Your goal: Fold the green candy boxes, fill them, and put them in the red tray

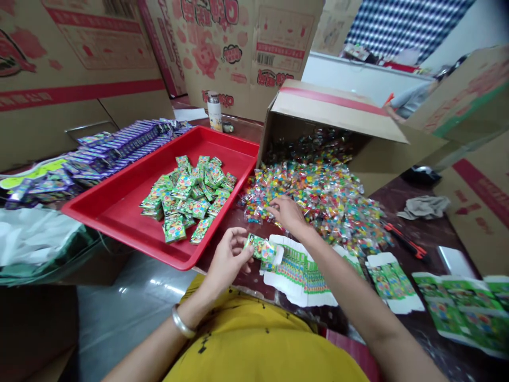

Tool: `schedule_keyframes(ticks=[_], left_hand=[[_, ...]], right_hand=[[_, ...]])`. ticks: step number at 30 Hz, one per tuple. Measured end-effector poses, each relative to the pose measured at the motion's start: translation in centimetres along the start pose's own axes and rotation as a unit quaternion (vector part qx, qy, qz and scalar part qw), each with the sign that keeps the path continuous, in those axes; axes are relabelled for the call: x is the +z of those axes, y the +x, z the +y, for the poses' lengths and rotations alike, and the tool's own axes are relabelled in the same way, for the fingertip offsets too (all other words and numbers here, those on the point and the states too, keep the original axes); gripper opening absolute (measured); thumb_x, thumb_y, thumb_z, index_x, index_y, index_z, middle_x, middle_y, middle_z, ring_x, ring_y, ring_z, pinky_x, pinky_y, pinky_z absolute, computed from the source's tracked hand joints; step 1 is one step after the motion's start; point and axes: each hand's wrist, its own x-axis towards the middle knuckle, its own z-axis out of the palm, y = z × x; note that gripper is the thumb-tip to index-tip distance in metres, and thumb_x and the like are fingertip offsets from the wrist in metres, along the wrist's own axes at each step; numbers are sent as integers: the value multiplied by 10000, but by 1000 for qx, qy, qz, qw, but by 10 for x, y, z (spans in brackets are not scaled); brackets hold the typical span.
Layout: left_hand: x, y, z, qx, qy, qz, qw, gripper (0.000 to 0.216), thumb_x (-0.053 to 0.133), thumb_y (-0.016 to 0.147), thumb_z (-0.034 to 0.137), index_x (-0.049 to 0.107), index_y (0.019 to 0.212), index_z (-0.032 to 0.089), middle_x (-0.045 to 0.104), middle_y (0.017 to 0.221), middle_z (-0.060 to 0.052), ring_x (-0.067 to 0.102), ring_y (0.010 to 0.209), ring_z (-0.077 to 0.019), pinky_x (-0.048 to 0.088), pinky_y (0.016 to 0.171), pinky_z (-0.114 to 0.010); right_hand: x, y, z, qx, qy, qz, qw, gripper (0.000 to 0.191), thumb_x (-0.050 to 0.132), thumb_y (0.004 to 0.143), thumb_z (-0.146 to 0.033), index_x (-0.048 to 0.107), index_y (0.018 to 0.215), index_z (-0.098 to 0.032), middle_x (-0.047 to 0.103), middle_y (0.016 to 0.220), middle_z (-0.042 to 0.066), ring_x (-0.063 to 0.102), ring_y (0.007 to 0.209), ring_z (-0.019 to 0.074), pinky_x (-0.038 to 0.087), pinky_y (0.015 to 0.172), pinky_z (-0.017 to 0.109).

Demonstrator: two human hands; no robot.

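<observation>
Pinching a small green box (262,248) with closed fingers of the left hand (227,259). Reaching the right hand (287,213) onto the heap of wrapped sweets (330,196), fingers curled; grasp unclear.

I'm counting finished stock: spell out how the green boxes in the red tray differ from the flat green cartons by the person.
The tray boxes are folded up and closed; the flat cartons are unfolded blanks with white flaps showing. The tray boxes lie heaped loosely in the red tray; the flat cartons lie in overlapping rows on the table. Both carry similar green print. The left hand holds one folded box.
</observation>
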Motion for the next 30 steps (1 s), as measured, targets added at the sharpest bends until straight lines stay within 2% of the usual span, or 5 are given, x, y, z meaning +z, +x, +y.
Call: schedule_keyframes(ticks=[6,16,21,26,30], left_hand=[[-4,-4,1,-74,-20,-57,995,525,651,788,268,480,1274,165,618,999,-56,672,702,-148,610,673,-335],[-10,13,-18,14,29,-27,999,241,681,797,298,566,947,148,631,873,-20,604,750,-141,532,674,-269],[0,11,-11,61,36,-59,996,203,668,821,246,572,975,154,674,937,-47,636,850,-164,516,785,-291],[11,4,1,102,-6,-61,993,470,692,801,192,495,1227,202,652,1076,-64,644,972,-192,526,865,-333],[16,-1,8,127,-22,-59,990,729,679,821,187,317,1446,288,624,1076,-47,636,964,-190,534,853,-336]], right_hand=[[14,9,-15,-25,18,11,999,123,644,872,-263,734,949,-230,680,1027,82,649,856,218,464,760,307],[-57,-32,-21,1,306,55,950,219,603,892,-365,693,875,-166,669,699,19,587,552,143,432,494,248],[-54,-51,-40,-57,221,50,972,127,637,885,-288,733,839,-217,687,778,20,613,689,157,473,644,290],[-53,-60,-51,-151,170,32,973,183,590,928,-310,759,889,-249,630,1114,77,577,1078,243,466,921,420],[-47,-76,-47,-72,347,25,935,257,597,926,-338,673,1161,-267,609,1205,82,630,1016,216,555,785,346]])
